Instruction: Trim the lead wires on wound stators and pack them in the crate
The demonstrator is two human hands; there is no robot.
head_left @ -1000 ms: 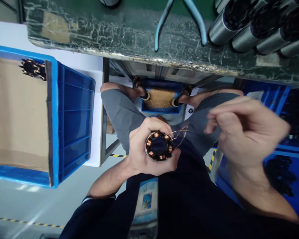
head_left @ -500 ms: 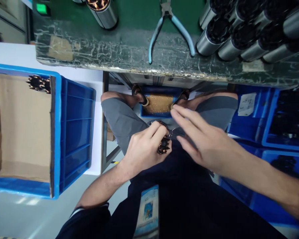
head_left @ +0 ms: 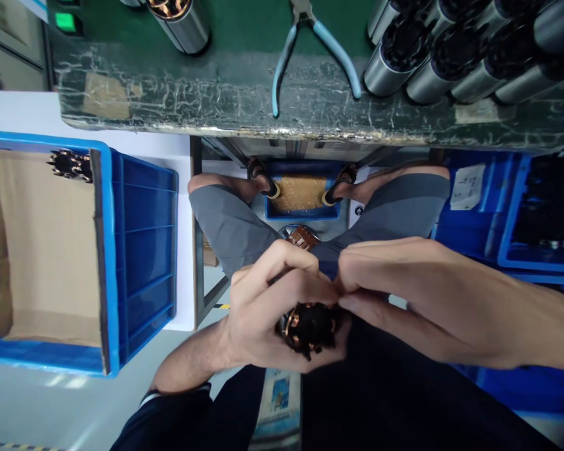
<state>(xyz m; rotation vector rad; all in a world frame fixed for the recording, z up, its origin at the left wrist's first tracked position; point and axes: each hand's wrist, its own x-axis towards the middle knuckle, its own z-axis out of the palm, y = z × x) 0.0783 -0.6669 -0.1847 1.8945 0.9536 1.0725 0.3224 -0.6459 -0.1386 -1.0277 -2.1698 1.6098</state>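
Note:
In front of my torso, my left hand [head_left: 267, 307] is wrapped round a black motor core with copper windings [head_left: 314, 329], its toothed end facing up toward me. My right hand [head_left: 418, 294] meets it from the other side. Its thumb and forefinger are pinched together at the core's upper right edge, touching or nearly touching my left fingertips. Whatever lies in that pinch is too small or hidden to make out. Below my hands, a round dish [head_left: 286, 232] with a brown block-like piece [head_left: 302, 237] shows between my legs.
On the green bench [head_left: 207, 94] lie pliers with light blue handles [head_left: 284, 69], a metal cylinder with copper windings [head_left: 183, 28] and several black-topped cylinders [head_left: 390, 69]. A cardboard-lined blue crate [head_left: 143, 238] on the left holds similar cores [head_left: 70, 164]. Blue bins [head_left: 502, 250] stand right; a blue tray [head_left: 301, 217] lies between my feet.
Both hands have come up closer to my head. My right hand, earlier apart with fingers stretched, has moved in and closed its thumb and forefinger at the core's edge. My left hand keeps the core.

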